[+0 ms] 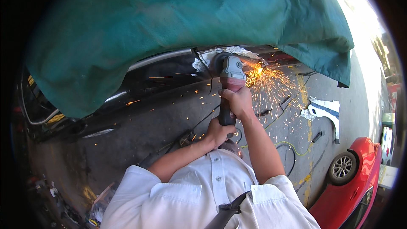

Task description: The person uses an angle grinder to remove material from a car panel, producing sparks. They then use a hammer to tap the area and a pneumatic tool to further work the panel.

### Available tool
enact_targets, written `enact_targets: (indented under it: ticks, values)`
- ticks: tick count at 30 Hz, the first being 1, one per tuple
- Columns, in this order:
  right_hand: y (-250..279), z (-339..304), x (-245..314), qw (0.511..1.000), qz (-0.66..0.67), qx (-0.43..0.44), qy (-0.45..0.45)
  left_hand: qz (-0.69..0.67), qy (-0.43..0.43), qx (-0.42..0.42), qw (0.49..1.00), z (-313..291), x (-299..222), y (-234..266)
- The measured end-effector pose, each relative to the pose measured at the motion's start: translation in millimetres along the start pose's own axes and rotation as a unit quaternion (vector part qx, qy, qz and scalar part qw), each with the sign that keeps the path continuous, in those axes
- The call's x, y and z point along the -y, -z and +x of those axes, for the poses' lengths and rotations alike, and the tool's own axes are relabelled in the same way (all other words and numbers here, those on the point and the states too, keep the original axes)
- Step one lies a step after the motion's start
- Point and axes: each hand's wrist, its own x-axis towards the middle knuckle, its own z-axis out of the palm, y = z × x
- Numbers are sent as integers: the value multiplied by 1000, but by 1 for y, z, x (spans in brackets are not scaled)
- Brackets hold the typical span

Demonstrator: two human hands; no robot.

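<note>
Head view: sparks fly right from the angle grinder at centre frame! Right hand clenched around its body, left hand gripping its rear end, black car alongside, green cover draped across the top.

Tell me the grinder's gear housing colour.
The gear housing is silver-grey, best seen in the head view.

From afar I see a car-body workshop: sparking grinder, black car draped in green cloth, loose white panel on the grey floor.
</note>
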Motion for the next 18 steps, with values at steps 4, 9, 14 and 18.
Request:
enact_targets:
  ticks: [4, 9, 14, 18]
  values:
    - [-2, -2, 5, 999, -6, -24, 25, 38, -13, -7, 999, -2, -2, -2]
    - [-3, -4, 13, 999, 19, -34, 24, 2, -15, -7, 1000, -2, -10, -3]
    - [0, 0, 17, 999, 4, -27, 29, 1, -15, 23, 1000, 0, -22, 5]
    - [-2, -11, 9, 995, 1, -96, -3, -1, 19, 73, 997, -7, -20, 11]
